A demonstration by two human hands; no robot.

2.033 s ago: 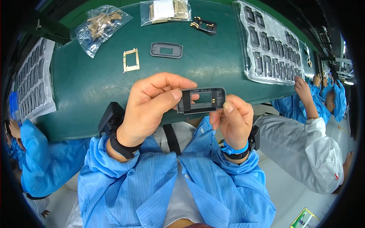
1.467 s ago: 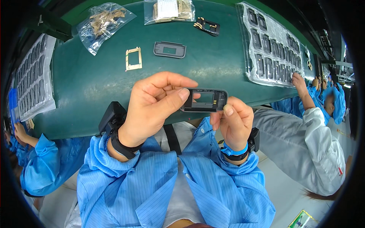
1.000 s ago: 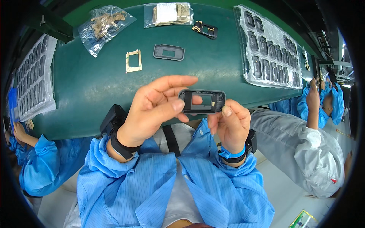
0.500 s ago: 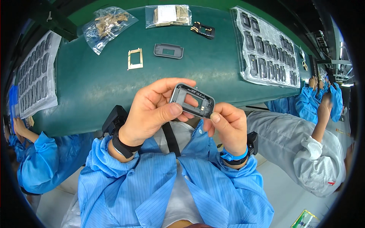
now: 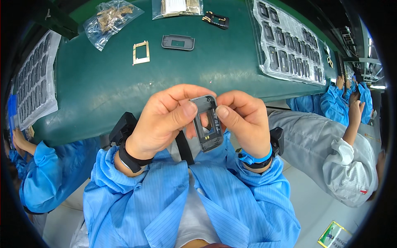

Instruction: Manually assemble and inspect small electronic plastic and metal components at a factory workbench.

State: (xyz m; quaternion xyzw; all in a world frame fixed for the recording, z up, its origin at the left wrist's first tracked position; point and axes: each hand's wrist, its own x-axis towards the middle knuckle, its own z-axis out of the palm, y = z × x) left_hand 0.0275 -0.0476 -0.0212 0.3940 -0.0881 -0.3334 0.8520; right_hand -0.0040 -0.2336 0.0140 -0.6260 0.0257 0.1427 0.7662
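Observation:
My left hand [image 5: 163,118] grips a grey plastic housing [image 5: 211,141] along its left edge, thumb on the face and fingers behind. The housing is rectangular with rounded corners, a window through its middle and small gold contacts near its lower end. It stands nearly upright, held above my lap at the table's near edge. Thumb and forefinger of my right hand [image 5: 246,122] pinch its upper right edge; whether something small sits between them is hidden. Beyond, on the green table [image 5: 103,82], lie a similar grey housing [image 5: 188,43] and a thin tan frame [image 5: 135,53].
Trays of dark housings stand at right [image 5: 285,51] and left [image 5: 35,82]. Along the far side are a bag of tan scraps [image 5: 109,20], a bag of stacked tan pieces [image 5: 182,9] and a black part with gold contacts [image 5: 216,20]. People sit close on both sides.
The held housing has turned clockwise from slanted to nearly upright. My right hand has moved up from its lower right corner to its upper right edge. The view has shifted slightly.

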